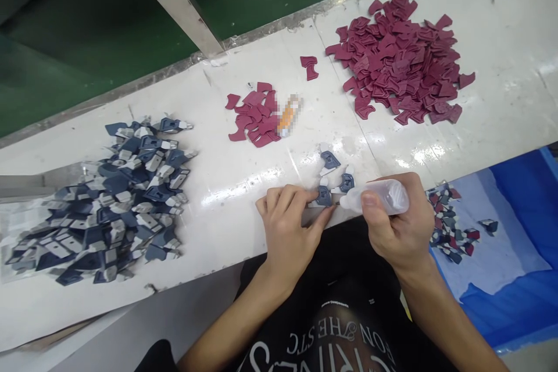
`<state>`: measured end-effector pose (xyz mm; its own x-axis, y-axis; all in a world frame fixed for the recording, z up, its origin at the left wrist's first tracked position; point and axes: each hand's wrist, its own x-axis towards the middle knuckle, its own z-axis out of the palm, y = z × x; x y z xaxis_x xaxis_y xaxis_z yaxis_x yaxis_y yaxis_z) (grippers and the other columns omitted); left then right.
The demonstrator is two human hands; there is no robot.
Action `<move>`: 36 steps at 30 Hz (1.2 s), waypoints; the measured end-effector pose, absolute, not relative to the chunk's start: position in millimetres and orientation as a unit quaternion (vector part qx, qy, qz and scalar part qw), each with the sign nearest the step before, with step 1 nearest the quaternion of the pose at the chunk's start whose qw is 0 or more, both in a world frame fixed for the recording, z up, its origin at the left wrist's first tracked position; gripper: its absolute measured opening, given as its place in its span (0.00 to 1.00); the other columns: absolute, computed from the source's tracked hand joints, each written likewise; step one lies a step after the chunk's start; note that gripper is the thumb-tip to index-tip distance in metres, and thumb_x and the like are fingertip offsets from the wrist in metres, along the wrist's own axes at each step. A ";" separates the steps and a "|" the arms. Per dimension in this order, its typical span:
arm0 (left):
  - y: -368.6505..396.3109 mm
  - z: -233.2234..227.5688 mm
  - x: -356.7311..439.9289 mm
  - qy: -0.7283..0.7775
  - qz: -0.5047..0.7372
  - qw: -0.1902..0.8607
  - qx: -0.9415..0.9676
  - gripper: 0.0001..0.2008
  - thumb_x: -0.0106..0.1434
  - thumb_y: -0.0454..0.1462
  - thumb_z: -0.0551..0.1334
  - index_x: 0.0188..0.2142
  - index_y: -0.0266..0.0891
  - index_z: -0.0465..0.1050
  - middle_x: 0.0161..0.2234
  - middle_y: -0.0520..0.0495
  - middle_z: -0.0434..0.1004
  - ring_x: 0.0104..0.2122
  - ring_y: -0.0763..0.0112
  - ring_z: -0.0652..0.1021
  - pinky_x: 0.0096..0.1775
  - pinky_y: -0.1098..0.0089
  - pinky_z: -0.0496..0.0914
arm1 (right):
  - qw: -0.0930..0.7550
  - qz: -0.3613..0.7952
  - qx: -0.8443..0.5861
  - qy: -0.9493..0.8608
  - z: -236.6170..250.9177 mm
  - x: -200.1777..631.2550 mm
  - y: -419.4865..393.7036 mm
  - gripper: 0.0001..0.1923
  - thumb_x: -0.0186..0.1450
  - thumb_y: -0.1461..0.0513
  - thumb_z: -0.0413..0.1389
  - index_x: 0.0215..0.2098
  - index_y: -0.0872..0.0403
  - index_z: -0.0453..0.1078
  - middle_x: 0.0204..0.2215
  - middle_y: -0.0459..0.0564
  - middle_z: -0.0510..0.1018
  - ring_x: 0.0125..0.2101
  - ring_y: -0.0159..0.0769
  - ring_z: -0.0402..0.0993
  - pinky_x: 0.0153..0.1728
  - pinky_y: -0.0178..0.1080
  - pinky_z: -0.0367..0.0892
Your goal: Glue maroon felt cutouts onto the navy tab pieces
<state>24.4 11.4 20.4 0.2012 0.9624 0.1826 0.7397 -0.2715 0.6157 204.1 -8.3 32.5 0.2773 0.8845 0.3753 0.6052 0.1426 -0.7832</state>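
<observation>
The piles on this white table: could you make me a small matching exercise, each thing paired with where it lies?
Things:
1. big maroon pile
2. blue-grey pile
3. squeeze bottle
4. small maroon pile

Places:
a. in the right hand
b. far left of the table
c. middle, beside an orange item
d. far right

Pairs: 1-d, 2-b, 3-a, 4-c

left hand [288, 222] flat, fingers pinched forward; right hand [399, 222] curled in a grip, both forearms bare
</observation>
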 end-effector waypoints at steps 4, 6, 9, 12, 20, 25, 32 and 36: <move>11.1 20.7 24.7 0.567 0.276 0.201 0.750 0.12 0.65 0.41 0.78 0.41 0.46 0.77 0.37 0.55 0.81 0.42 0.64 0.74 0.47 0.59 0.59 | 0.483 0.112 -0.644 -0.583 31.4 200.3 -4.1 0.09 0.75 0.56 0.62 0.40 0.48 0.67 0.24 0.40 0.73 0.20 0.32 0.70 0.18 0.35 0.63; 11.2 21.0 24.7 0.566 0.277 0.198 0.751 0.12 0.65 0.41 0.78 0.41 0.46 0.77 0.36 0.55 0.81 0.42 0.63 0.74 0.46 0.59 0.59 | 0.495 0.100 -0.648 -0.570 28.1 197.8 -1.3 0.09 0.75 0.56 0.62 0.40 0.48 0.67 0.25 0.41 0.73 0.21 0.34 0.71 0.19 0.36 0.64; 11.4 21.4 24.5 0.563 0.277 0.194 0.754 0.12 0.65 0.41 0.77 0.41 0.46 0.76 0.36 0.55 0.81 0.42 0.63 0.74 0.46 0.59 0.59 | 0.515 0.095 -0.651 -0.550 20.9 194.4 2.6 0.09 0.75 0.56 0.63 0.41 0.49 0.68 0.27 0.43 0.74 0.23 0.35 0.73 0.20 0.37 0.65; 11.5 21.5 24.2 0.561 0.277 0.192 0.756 0.12 0.65 0.41 0.77 0.41 0.46 0.76 0.36 0.55 0.81 0.42 0.62 0.74 0.46 0.59 0.59 | 0.532 0.105 -0.644 -0.539 14.0 191.1 5.2 0.09 0.75 0.56 0.63 0.42 0.48 0.69 0.28 0.44 0.74 0.24 0.37 0.73 0.21 0.38 0.66; 10.8 19.9 24.0 0.562 0.281 0.195 0.753 0.12 0.65 0.42 0.77 0.40 0.46 0.76 0.36 0.55 0.81 0.42 0.63 0.74 0.46 0.59 0.59 | 0.552 0.132 -0.628 -0.532 8.1 187.6 7.1 0.08 0.75 0.55 0.62 0.42 0.48 0.69 0.29 0.45 0.74 0.26 0.38 0.74 0.22 0.39 0.67; 11.0 18.5 24.2 0.563 0.284 0.190 0.753 0.12 0.65 0.42 0.77 0.41 0.45 0.76 0.36 0.55 0.81 0.42 0.63 0.74 0.47 0.59 0.59 | 0.563 0.150 -0.618 -0.527 7.2 190.1 3.8 0.08 0.74 0.56 0.63 0.42 0.48 0.70 0.27 0.44 0.73 0.24 0.37 0.72 0.21 0.38 0.66; 10.3 22.5 24.4 0.569 0.267 0.198 0.753 0.12 0.65 0.40 0.77 0.41 0.46 0.76 0.38 0.55 0.81 0.43 0.63 0.74 0.47 0.59 0.60 | 0.633 0.151 -0.621 -0.437 1.1 193.8 5.1 0.11 0.73 0.52 0.65 0.39 0.49 0.73 0.26 0.44 0.73 0.23 0.37 0.71 0.20 0.39 0.65; 19.3 22.9 17.2 0.594 0.247 0.167 0.747 0.10 0.68 0.40 0.74 0.45 0.46 0.77 0.40 0.52 0.80 0.45 0.60 0.73 0.49 0.58 0.60 | 0.711 0.189 -0.602 -0.312 1.6 196.8 11.9 0.16 0.72 0.49 0.65 0.36 0.49 0.71 0.20 0.39 0.66 0.15 0.31 0.59 0.14 0.37 0.55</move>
<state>17.2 19.3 22.9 0.1728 0.9700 0.1708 0.8048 -0.2391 0.5433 196.8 11.9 1.6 0.7342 0.6440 0.2151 0.1059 0.2043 -0.9732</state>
